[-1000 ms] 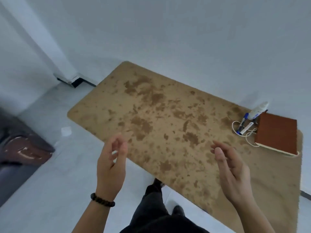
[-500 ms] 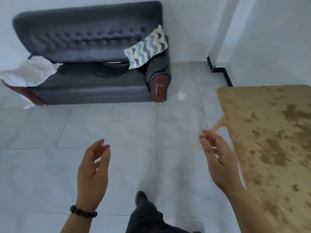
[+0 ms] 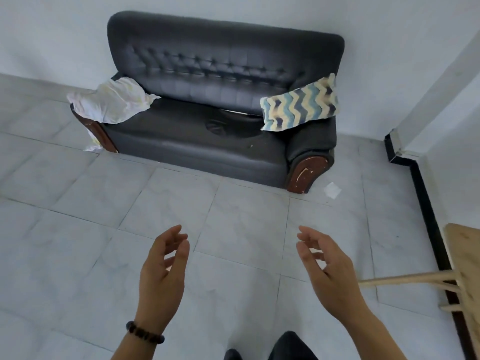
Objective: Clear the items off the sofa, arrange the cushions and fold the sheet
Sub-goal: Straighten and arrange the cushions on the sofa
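Note:
A dark grey tufted sofa (image 3: 207,141) stands against the white wall ahead. A crumpled white sheet (image 3: 111,102) hangs over its left armrest and trails to the floor. On the right armrest leans a cushion (image 3: 298,102) with blue, yellow and navy zigzag stripes. My left hand (image 3: 163,274), with a dark bead bracelet on the wrist, and my right hand (image 3: 327,271) are raised over the floor tiles well short of the sofa. Both are empty with fingers loosely apart.
Grey floor tiles (image 3: 181,216) lie between me and the sofa. A brown mottled table (image 3: 465,255) with pale wooden legs juts in at the right edge. A small white paper scrap (image 3: 332,189) lies near the sofa's right foot. A wall corner (image 3: 405,141) with black skirting stands right.
My view has swung from the table to the sofa, which now sits centred and nearer. The table has slid to the right edge. Both hands stay empty and raised.

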Demonstrator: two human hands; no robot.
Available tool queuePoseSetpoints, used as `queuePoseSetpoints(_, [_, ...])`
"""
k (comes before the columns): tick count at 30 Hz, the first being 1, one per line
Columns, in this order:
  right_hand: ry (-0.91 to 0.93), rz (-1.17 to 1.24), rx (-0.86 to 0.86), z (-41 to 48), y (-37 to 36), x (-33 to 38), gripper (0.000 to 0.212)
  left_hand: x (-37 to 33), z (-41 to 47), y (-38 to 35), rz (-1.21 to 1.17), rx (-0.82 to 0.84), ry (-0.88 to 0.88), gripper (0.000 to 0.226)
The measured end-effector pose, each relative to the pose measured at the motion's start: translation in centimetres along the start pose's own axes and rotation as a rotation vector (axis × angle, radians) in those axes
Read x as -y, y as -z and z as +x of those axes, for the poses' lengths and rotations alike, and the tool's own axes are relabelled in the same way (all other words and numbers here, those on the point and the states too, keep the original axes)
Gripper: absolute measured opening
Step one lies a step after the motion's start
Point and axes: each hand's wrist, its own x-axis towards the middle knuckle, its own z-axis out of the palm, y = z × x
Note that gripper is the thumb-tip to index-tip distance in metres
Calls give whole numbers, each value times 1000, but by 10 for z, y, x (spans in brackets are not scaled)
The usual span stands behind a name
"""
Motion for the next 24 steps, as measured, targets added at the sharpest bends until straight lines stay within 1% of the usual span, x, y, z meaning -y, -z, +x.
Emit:
queuePoseSetpoints(3, [-44,55,-84,47,-11,-6,29,-1,59,-22,18,57,-21,27])
queuePoseSetpoints(5, [-79,99,-121,81,-21,-16,27,3,98,-44,46,98,-23,27])
queuePoseSetpoints(8, [-126,145,-163,144,-38,-30,27,4,163,-82,94,156,-28,27])
queuePoseSetpoints(11, [-166,185,-165,223,-47,-37,27,-10,238,-116,129,194,-51,28])
queuePoseSetpoints(13, [-169,201,-150,281,-48,-30,28,-32,289,-131,140,204,-67,26])
queuePoseSetpoints(16, [-125,175,-134,371,-44,-10,33,-64,363,-150,140,190,-139,32])
queuePoseSetpoints(18, [-102,176,-135,423,-40,2,34,-78,405,-162,129,181,-156,31])
queuePoseSetpoints(21, [-105,188,-164,491,-38,9,33,-80,463,-184,106,164,-149,26])
queuePoseSetpoints(24, [-138,178,-168,550,-50,-1,30,-63,520,-214,74,183,-84,27])
